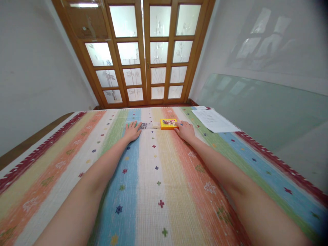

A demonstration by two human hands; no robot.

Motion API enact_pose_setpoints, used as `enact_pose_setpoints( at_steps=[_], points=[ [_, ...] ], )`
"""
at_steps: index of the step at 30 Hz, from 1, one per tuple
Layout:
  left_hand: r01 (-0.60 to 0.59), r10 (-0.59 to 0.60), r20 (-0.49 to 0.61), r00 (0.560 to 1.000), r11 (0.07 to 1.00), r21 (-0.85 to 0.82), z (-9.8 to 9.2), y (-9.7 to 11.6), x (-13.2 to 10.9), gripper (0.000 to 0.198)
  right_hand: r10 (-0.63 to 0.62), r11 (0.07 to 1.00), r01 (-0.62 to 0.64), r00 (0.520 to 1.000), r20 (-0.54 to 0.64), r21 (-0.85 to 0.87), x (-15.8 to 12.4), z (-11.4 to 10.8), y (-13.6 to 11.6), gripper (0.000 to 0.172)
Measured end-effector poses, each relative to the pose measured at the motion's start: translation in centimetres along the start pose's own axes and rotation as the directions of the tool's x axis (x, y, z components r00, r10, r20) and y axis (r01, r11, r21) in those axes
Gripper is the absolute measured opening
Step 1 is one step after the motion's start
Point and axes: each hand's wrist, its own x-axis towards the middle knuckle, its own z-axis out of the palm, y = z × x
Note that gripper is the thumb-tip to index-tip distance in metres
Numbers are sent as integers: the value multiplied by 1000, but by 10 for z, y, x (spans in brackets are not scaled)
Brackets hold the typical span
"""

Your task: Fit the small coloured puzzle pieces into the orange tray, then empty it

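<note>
Touching the right end of a small yellow box (pixel 168 124), the right hand (pixel 186 130) has its thumb near the closest corner and its fingers along that end; whether it pinches the box I cannot tell. The box looks like thin printed card: probably light, fairly stiff, a little slick and easily dented, best taken by opposite edges rather than pressed on its broad face. The left hand (pixel 133 132) lies palm down, fingers spread and apart, at the left end of a clear packet (pixel 151 126), which seems light and slippery, better held by its rim. Both arms reach well forward, angling inward over the striped tablecloth (pixel 153 188). Box and packet lie side by side between the hands, toward the far edge. Beyond the right hand lies a sheet of paper (pixel 216 120); glazed wooden doors (pixel 148 44) stand behind.
</note>
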Motion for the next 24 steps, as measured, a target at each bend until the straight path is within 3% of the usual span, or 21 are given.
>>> enact_pose_setpoints(
  at_steps=[13, 24],
  points=[
    [-16, 7, -75, 997, 992, -127, 14, 67, 37, 57, 86, 996, -86, 996, 8, 10, 3, 8, 62, 52],
    [-51, 40, -76, 996, 987, -150, 18, 80, 47, 63, 50, 999, -50, 999, -18, 14, 11, 18, 87, 52]
  ],
)
